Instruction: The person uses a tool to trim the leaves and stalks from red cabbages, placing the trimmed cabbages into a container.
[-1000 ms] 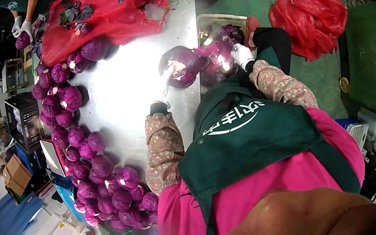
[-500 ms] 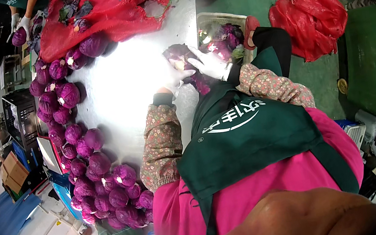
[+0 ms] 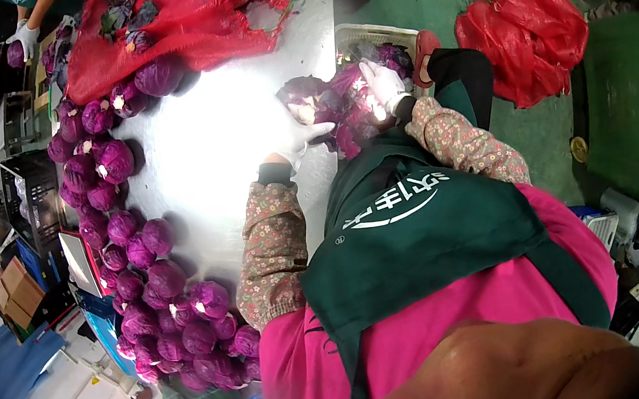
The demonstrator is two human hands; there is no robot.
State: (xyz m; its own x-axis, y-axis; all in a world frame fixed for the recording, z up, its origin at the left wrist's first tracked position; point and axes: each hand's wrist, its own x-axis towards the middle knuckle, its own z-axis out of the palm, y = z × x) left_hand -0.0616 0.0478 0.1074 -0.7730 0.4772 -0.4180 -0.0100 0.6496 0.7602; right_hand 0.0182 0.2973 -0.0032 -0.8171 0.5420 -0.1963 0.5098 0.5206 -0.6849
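My left hand (image 3: 294,133), in a white glove, grips a red cabbage (image 3: 309,101) near the table's right edge, its thumb stretched across the near side. The cabbage's pale stem end shows; strong glare washes out part of the hand. Loose purple outer leaves (image 3: 359,108) stretch between the cabbage and my right hand (image 3: 385,87). This gloved hand is closed on the leaves, just over the near side of a pale plastic basket (image 3: 406,34). Some of its fingertips are hard to make out. Trimmed purple leaves lie inside the basket.
Several red cabbages (image 3: 166,277) line the left side of the metal table (image 3: 206,176). A red mesh sack (image 3: 182,32) lies at the far end. Another red sack (image 3: 524,30) and a green bin (image 3: 631,113) stand at right. A co-worker's gloved hand (image 3: 24,36) shows far left.
My right hand has moved right, away from the cabbage toward the basket, drawing purple leaves with it. My left hand stays on the cabbage. The co-worker's hands have shifted up and left.
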